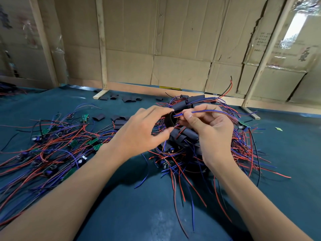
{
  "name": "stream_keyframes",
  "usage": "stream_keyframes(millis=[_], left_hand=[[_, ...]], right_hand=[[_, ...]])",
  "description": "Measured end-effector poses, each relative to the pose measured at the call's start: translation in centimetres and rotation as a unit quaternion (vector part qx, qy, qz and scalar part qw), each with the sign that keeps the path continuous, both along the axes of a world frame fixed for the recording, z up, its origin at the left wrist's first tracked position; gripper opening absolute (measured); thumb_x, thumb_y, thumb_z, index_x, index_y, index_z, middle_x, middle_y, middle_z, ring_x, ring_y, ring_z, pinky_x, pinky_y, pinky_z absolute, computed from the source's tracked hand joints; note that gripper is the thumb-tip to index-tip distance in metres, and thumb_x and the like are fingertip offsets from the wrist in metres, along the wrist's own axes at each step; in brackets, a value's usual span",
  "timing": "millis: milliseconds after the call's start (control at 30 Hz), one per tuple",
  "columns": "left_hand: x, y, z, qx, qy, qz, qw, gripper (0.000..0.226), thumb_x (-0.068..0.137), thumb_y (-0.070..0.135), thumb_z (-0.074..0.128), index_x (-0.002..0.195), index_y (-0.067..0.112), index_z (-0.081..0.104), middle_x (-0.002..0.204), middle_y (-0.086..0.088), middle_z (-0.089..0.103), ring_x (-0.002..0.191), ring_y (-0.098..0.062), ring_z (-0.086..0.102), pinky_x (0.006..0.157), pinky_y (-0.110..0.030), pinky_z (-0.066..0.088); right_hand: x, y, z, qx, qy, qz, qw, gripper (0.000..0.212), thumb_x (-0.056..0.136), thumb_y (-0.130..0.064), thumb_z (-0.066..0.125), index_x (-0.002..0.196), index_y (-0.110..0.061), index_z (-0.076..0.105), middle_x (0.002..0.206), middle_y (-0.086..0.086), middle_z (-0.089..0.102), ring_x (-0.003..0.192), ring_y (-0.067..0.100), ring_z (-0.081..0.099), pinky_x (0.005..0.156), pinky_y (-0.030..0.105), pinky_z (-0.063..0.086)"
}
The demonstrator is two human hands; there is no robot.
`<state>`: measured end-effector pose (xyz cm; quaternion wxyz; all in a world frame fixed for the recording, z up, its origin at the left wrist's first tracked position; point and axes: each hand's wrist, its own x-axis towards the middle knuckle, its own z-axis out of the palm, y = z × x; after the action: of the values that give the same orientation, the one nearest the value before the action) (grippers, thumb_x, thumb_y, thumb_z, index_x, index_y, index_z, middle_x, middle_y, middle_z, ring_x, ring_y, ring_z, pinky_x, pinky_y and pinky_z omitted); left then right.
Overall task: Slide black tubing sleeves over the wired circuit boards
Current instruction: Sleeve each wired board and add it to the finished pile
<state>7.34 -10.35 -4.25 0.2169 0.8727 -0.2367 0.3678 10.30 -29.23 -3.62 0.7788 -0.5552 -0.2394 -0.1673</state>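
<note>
Head view: left hand (139, 129) pinching an open black sleeve (170, 120) above the sleeved pile (184, 136). Right hand (208, 126) just beside, curled on blue wires (205, 111), tips at sleeve's mouth. Left of pile, bare wired boards (73, 143) on tabletop (139, 214).

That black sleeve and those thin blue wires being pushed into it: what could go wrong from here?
1. The blue wire ends are loose and bendy; they could splay and catch the black sleeve rim instead of entering.
2. The left hand pinches the soft sleeve; squeezing harder may flatten its opening.
3. The right hand's wires trail into the tangled wire pile and may snag.
</note>
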Motion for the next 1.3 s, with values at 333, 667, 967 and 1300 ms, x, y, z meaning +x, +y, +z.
stream_keyframes(millis=[333,667,967,1300], left_hand=[[0.7,-0.1,0.1,0.052,-0.108,0.008,0.993,0.033,0.087,0.023,0.071,0.117,0.008,0.071,0.105,-0.004,0.071,0.095,-0.025,0.067,0.078,-0.044,0.049],[0.9,-0.3,-0.1,0.037,-0.114,0.015,0.993,0.005,0.088,0.015,0.072,0.091,0.012,0.074,0.081,0.003,0.067,0.074,-0.020,0.063,0.065,-0.040,0.044],[1.5,1.3,-0.4,-0.035,-0.098,0.072,0.992,0.005,0.088,0.016,0.071,0.088,0.012,0.074,0.081,0.003,0.069,0.072,-0.011,0.049,0.070,-0.030,0.036],[1.6,2.4,-0.5,-0.004,-0.096,0.077,0.992,0.011,0.091,0.016,0.070,0.096,0.008,0.074,0.088,-0.001,0.070,0.076,-0.024,0.063,0.072,-0.041,0.045]], right_hand=[[0.3,0.2,-0.8,-0.133,0.014,-0.060,0.989,0.008,0.085,-0.006,0.077,0.086,-0.013,0.075,0.084,0.009,0.075,0.076,0.029,0.070,0.079,0.047,0.058],[0.4,0.6,-0.3,-0.074,0.103,0.061,0.990,0.017,0.090,0.008,0.063,0.089,-0.001,0.077,0.084,0.010,0.072,0.069,0.022,0.061,0.060,0.032,0.051],[0.2,0.0,0.9,0.100,0.222,0.155,0.957,0.021,0.091,-0.017,0.068,0.107,-0.004,0.065,0.070,0.002,0.056,0.060,0.015,0.055,0.054,0.027,0.051],[0.4,-0.6,1.0,0.107,0.170,0.089,0.976,0.030,0.102,-0.029,0.054,0.110,-0.006,0.071,0.066,0.002,0.050,0.056,0.017,0.051,0.051,0.029,0.046]])
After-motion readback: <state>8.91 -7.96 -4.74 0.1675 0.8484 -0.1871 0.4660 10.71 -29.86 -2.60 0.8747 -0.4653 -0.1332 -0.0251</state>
